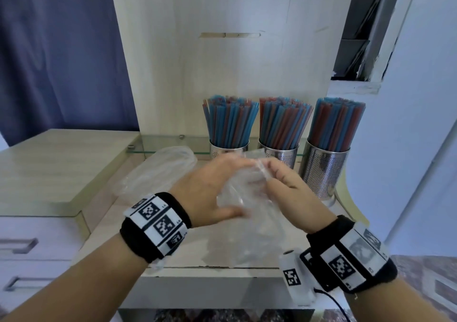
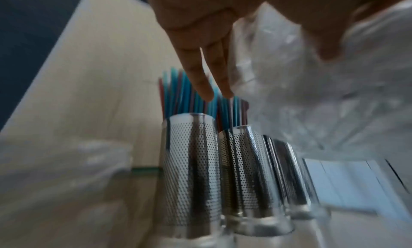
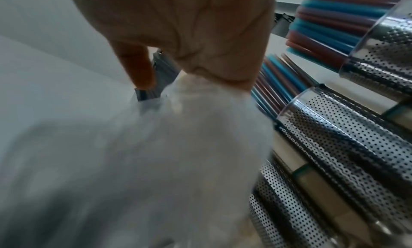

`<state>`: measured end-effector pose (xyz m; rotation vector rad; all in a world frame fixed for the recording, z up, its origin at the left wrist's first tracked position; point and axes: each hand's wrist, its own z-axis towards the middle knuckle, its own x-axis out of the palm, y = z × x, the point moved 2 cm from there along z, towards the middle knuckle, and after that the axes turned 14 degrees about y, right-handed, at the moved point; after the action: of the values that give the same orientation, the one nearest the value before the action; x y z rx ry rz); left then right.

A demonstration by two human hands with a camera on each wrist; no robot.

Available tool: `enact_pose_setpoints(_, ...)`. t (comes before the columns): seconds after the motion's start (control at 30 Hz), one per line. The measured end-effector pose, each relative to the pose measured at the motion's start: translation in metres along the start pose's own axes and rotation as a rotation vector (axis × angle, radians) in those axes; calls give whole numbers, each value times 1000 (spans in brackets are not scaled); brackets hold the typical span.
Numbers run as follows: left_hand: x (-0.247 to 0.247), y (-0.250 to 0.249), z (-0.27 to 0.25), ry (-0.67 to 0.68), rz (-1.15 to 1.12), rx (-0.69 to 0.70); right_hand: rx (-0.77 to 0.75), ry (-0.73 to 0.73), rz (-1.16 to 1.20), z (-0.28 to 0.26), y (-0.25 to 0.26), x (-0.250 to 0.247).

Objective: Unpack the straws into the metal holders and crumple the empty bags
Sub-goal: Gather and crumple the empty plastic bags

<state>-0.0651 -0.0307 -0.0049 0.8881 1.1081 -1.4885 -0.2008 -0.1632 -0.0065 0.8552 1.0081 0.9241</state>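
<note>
Three perforated metal holders (image 1: 228, 149) (image 1: 280, 154) (image 1: 322, 173) stand in a row at the back of the counter. Each is packed with blue and red straws (image 1: 230, 121). In front of them, above the counter, both hands hold one clear empty bag (image 1: 247, 222). My left hand (image 1: 212, 185) grips its left side between thumb and fingers. My right hand (image 1: 289, 185) pinches its upper edge, fingers curled. The bag (image 2: 312, 102) hangs beside my left fingers (image 2: 205, 75), with a holder (image 2: 191, 172) just beyond. In the right wrist view the bag (image 3: 178, 146) bunches under my palm (image 3: 189, 31).
A second clear empty bag (image 1: 158, 173) lies flat on the counter at the left. A raised cabinet top (image 1: 61, 163) with drawers (image 1: 24, 245) borders the left side. A glass shelf (image 1: 158, 143) runs behind. The counter's front edge (image 1: 210, 268) is under my wrists.
</note>
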Motion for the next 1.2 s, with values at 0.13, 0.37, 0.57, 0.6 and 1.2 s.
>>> enact_pose_setpoints(0.13,-7,14,-2,-274,-244,-270,-120,140,-557,-17,9,11)
enact_pose_setpoints(0.37,-9,30,-5,-473,-279,-564,-463,-236,-1236,-15,-5,55)
enact_pose_setpoints(0.57,-7,23,-13,-210,-695,-120,-75,-62,-1012,28,-10,31)
enact_pose_setpoints(0.6,-5,27,-16,-168,-621,-98,-81,27,-907,34,-6,26)
enact_pose_setpoints(1.2,-11,48,-39,-313,-459,-85,2,177,-534,44,7,49)
